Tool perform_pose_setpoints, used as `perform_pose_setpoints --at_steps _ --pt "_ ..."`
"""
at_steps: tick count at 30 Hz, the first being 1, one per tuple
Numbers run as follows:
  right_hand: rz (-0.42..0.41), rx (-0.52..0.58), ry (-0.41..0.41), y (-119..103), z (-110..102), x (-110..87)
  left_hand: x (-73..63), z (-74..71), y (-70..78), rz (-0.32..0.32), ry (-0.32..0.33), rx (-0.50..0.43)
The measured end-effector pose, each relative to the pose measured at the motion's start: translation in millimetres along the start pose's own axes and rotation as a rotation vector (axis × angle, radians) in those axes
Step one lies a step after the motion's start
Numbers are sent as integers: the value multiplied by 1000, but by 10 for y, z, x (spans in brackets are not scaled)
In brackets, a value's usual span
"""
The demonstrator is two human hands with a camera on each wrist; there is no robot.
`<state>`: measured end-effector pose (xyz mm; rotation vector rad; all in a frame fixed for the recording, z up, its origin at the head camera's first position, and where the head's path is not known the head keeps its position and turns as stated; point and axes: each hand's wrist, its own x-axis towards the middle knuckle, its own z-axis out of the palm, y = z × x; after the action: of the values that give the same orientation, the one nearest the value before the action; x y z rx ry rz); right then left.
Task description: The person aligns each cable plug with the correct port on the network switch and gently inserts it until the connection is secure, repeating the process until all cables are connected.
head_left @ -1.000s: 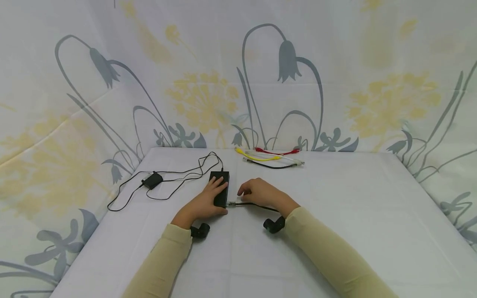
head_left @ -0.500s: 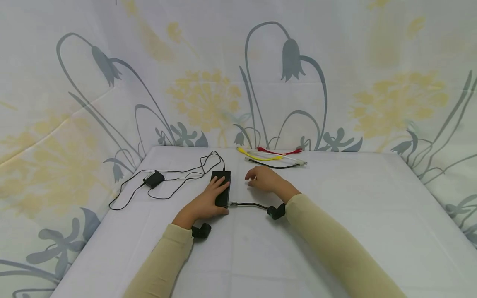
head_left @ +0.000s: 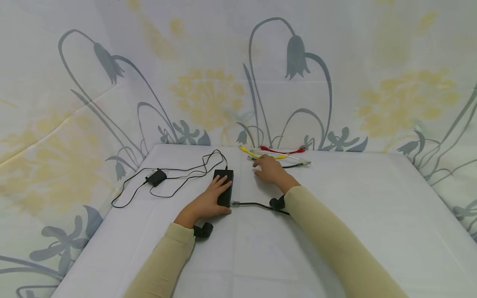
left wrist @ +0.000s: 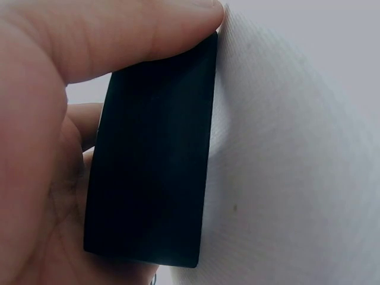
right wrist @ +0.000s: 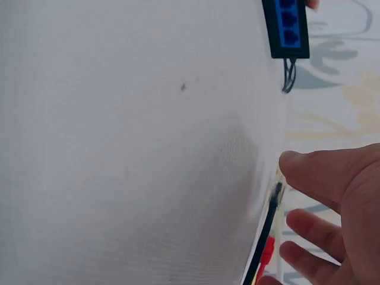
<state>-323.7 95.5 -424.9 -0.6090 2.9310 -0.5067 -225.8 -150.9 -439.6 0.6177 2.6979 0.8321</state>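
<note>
My left hand (head_left: 206, 202) holds a black network switch (head_left: 225, 198), thumb along its near end and fingers spread over the top. In the left wrist view its plain dark side (left wrist: 151, 160) shows between thumb and fingers. Blue ports (right wrist: 289, 21) face right, and a black network cable (head_left: 257, 203) ends in a clear plug at the switch's near right corner. My right hand (head_left: 271, 169) hovers with fingers parted at the near edge of the loose cables. Closest to it lies a second black network cable (right wrist: 268, 219), between nothing pinched; its far part is hidden behind the hand.
Yellow (head_left: 244, 149), red (head_left: 285, 152) and white (head_left: 296, 158) network cables lie at the table's back edge. Left of the switch, a black power adapter (head_left: 156, 177) trails a looped thin cord to the switch. A patterned cloth wall (head_left: 208, 95) rises behind.
My right hand has moved away from the plugged-in black cable, forward and slightly right to the loose cables. My left hand stays on the switch. The head view has shifted slightly.
</note>
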Motion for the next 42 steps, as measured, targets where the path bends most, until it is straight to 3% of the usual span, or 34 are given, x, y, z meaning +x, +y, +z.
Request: perform_pose_setpoints --at_steps 14,24,32,42 --pt "72 -4 -52 14 0 61 -7 -20 16 9 -5 16" --pt "61 -65 14 36 29 77 0 -17 -8 21 -8 7" --pt "73 -53 2 71 56 84 6 -2 -15 28 -3 0" --pt "28 -15 -30 76 -8 10 -12 -12 13 20 -5 7"
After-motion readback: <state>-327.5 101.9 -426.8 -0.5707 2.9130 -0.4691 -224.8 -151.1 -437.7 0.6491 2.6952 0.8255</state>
